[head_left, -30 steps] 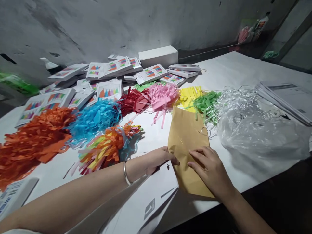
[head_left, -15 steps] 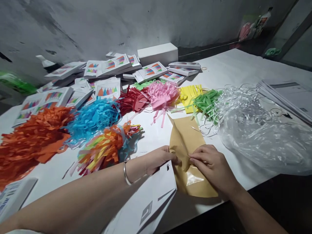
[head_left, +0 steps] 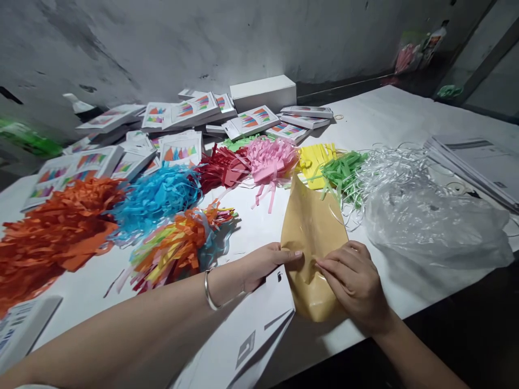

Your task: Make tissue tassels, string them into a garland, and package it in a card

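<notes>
A glossy brown paper sheet is bowed upward in front of me. My left hand grips its left edge, thumb lying on top and the other fingers out of sight underneath. My right hand pinches the paper near its middle with thumb and fingertips; whether something small sits in that pinch I cannot make out. White flat cardboard sleeves with grey print lie under my left hand and forearm, and I cannot tell if that hand's fingers also clasp them.
Tassel bundles in orange, blue, mixed colours, red, pink, yellow and green line the white table. Clear plastic is at right. Printed boxes are piled behind.
The brown sheet has bent more, its far end rising and its near edge curling under. My right hand has shifted slightly to the right, still pinching. The left thumb now lies straighter across the paper.
</notes>
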The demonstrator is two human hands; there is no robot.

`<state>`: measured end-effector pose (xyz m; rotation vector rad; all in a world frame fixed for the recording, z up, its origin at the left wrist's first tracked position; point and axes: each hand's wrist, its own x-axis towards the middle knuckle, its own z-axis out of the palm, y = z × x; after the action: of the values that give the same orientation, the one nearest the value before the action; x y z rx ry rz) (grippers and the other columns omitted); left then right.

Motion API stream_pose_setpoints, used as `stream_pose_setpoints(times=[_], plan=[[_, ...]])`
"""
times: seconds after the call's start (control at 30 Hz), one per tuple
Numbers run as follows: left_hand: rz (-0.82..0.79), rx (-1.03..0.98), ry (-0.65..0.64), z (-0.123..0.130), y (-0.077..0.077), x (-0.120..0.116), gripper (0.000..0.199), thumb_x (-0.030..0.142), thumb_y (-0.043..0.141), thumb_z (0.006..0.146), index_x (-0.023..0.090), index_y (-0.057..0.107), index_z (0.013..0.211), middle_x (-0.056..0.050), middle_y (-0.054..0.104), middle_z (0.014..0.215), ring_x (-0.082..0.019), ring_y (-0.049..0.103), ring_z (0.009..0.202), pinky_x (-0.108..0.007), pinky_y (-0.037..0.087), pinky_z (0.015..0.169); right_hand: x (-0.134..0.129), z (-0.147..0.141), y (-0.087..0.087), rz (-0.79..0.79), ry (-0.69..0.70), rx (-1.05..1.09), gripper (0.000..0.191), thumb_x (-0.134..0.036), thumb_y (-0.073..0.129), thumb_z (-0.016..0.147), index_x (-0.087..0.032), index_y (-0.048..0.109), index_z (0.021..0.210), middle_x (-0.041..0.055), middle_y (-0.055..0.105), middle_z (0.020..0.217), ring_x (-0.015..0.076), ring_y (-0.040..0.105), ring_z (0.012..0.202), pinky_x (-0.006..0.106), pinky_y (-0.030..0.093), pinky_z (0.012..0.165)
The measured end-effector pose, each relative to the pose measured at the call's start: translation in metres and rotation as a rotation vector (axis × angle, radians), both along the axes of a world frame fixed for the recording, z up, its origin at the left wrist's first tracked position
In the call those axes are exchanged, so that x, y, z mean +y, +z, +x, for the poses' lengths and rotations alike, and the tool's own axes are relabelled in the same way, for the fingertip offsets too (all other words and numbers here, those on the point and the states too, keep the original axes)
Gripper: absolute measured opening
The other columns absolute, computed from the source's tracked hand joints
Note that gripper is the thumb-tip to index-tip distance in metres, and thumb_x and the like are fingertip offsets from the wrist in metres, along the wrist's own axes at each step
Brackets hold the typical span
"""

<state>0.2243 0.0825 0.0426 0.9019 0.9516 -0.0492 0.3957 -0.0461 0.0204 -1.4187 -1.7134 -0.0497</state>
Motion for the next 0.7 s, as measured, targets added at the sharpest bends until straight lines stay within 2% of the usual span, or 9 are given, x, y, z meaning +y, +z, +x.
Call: stream_pose_setpoints(times=[0.13,0.27,0.37,0.53,0.6,0.7], plan=[[-0.008,0.011,0.019,0.000,-0.001,0.001,0.047,0.045,0.087,0.061,0.015,0.074,0.095,-0.010,0.078,0.092,-0.027,0.074,0.081,-0.034,0.057,0.073,0.001,-0.001,-0.003,-0.021,-0.020,-0.012,0.015,-0.008,0.055,0.092,-0.019,0.065,0.088,0.0025,0.068,0.079,0.0162,0.058,0.074,0.038,0.042,0.083],[-0.013,0.020,0.053,-0.001,-0.001,0.004,0.047,0.045,0.087,0.063,0.012,0.074,0.094,-0.011,0.078,0.085,-0.024,0.074,0.072,-0.032,0.058,0.068,-0.001,0.002,-0.004,-0.009,0.025,0.050,0.011,-0.010,0.056,0.091,-0.020,0.060,0.088,0.0018,0.065,0.081,0.0164,0.059,0.077,0.037,0.042,0.082],[-0.006,-0.001,0.105,-0.002,0.001,0.005,0.045,0.043,0.087,0.064,0.012,0.074,0.096,-0.011,0.079,0.087,-0.022,0.074,0.072,-0.031,0.059,0.069,-0.003,0.005,-0.005,-0.023,0.000,0.101,0.009,-0.012,0.058,0.093,-0.021,0.062,0.095,0.0027,0.064,0.086,0.0176,0.059,0.083,0.037,0.043,0.082],[-0.040,-0.076,0.094,-0.002,0.006,-0.001,0.049,0.040,0.089,0.062,0.013,0.075,0.099,-0.011,0.079,0.090,-0.023,0.074,0.079,-0.031,0.060,0.074,0.002,0.004,-0.008,-0.157,-0.055,0.013,0.020,-0.017,0.059,0.094,-0.021,0.068,0.112,0.0055,0.064,0.095,0.0208,0.056,0.091,0.037,0.045,0.083],[-0.043,-0.073,0.085,-0.001,0.007,-0.003,0.050,0.041,0.089,0.060,0.013,0.075,0.099,-0.011,0.079,0.088,-0.022,0.074,0.076,-0.030,0.060,0.072,0.005,0.002,-0.009,-0.184,-0.051,0.013,0.019,-0.017,0.059,0.094,-0.022,0.069,0.110,0.0047,0.064,0.091,0.0203,0.056,0.088,0.036,0.045,0.081],[-0.040,-0.050,0.080,-0.001,0.006,-0.006,0.051,0.042,0.090,0.058,0.013,0.075,0.097,-0.011,0.079,0.088,-0.021,0.074,0.072,-0.028,0.059,0.067,0.007,0.001,-0.008,-0.136,-0.040,0.038,0.014,-0.015,0.061,0.094,-0.021,0.071,0.100,0.0027,0.064,0.085,0.0187,0.056,0.083,0.034,0.044,0.079]])
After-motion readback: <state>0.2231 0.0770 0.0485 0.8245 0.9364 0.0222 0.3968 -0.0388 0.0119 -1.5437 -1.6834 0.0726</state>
